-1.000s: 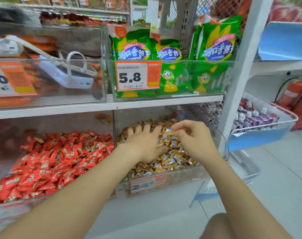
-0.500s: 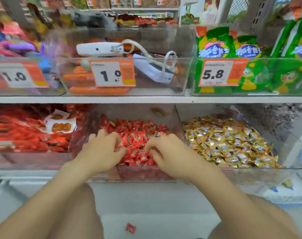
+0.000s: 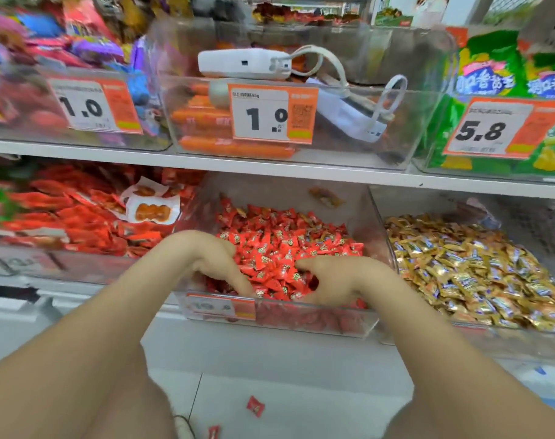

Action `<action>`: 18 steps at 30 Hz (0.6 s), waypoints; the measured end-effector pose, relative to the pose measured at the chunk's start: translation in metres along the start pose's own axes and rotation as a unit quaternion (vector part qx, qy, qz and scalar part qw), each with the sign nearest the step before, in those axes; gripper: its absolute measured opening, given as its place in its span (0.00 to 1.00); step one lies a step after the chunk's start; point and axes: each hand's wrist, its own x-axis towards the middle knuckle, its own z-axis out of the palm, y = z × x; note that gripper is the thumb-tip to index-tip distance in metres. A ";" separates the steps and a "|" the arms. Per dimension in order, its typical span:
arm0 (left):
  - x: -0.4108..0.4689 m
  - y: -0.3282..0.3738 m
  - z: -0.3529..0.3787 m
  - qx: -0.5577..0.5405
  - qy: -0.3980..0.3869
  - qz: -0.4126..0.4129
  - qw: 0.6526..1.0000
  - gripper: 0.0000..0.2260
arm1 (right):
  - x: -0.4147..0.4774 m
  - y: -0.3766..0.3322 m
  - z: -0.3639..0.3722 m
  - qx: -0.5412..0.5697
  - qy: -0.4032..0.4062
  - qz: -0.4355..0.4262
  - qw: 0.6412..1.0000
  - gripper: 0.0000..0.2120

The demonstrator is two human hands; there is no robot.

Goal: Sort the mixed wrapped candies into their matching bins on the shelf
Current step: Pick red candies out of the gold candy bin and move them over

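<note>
Two hands, one bin: what did your feed show, operator?

OPERATOR: From my remote desk I watched both bare hands sunk in the red candies (image 3: 285, 245), heaped in a clear bin (image 3: 358, 324) under the shelf board. The left hand (image 3: 213, 261), at the pile's seven o'clock, had its fingers stretched fairly straight and pushed down among the wrappers by the front wall. The right hand (image 3: 342, 280), at five o'clock, stuck one digit out toward nine o'clock while the others curled down into the pile. Their tips were buried, so I could not tell whether they held a candy.

DESK: And the stock around them?

OPERATOR: Gold candies (image 3: 475, 270) filled the neighbouring bin at three o'clock, just beside the red one. Flat red packets (image 3: 79, 217) lay in the bin at nine o'clock. At twelve o'clock, on the upper shelf (image 3: 301, 167), a bin with a price tag (image 3: 271, 114) reading 1.0 held orange sausages (image 3: 235, 147), and a white device (image 3: 243, 63) rested on its rim. At six o'clock a loose red candy (image 3: 255, 406) lay on the floor (image 3: 317, 407), with a second one near it at the frame's bottom edge.
</note>
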 end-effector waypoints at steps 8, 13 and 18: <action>0.036 -0.003 0.017 -0.235 0.033 0.066 0.969 0.26 | 0.045 -0.021 0.014 0.457 0.062 0.072 0.884 0.54; 0.039 0.007 0.008 -0.498 0.043 0.127 0.857 0.16 | 0.054 -0.011 -0.003 0.562 0.156 0.090 0.807 0.40; 0.037 0.000 0.003 -0.369 0.190 0.171 0.893 0.26 | 0.033 -0.001 -0.017 0.325 0.271 0.111 0.899 0.31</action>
